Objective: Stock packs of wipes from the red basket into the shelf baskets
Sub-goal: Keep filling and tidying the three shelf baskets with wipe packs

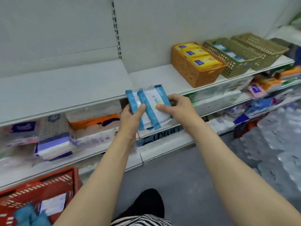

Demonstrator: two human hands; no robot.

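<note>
**Both hands hold wipe packs in front of the shelf**

Nearest to the camera, at the bottom left corner of the view, stands the red basket (39, 190) on the floor. Inside it lie a white pack and some blue packs; no print on them can be read.

Above it, in the middle, the left hand (130, 118) and the right hand (177, 106) hold together a small stack of wipe packs (149, 106), white with blue stripes. The left thumb lies over the front of the stack and its fingers are curled behind the left edge; the right hand grips the right edge, thumb on the front. The stack is in the air, just in front of the front edge of the upper shelf (81, 90). The writing on the packs is too blurred to read.

Below the hands, the lower shelf carries tissue packs in purple, orange and white; their labels are blurred also.

Farther back, toward the right end of the upper shelf, an orange basket (192, 72) holds yellow packs (200, 57) with blue labels, which cannot be read. Just beside it stand olive green baskets (236, 62); the nearest one holds white and blue packs.
</note>
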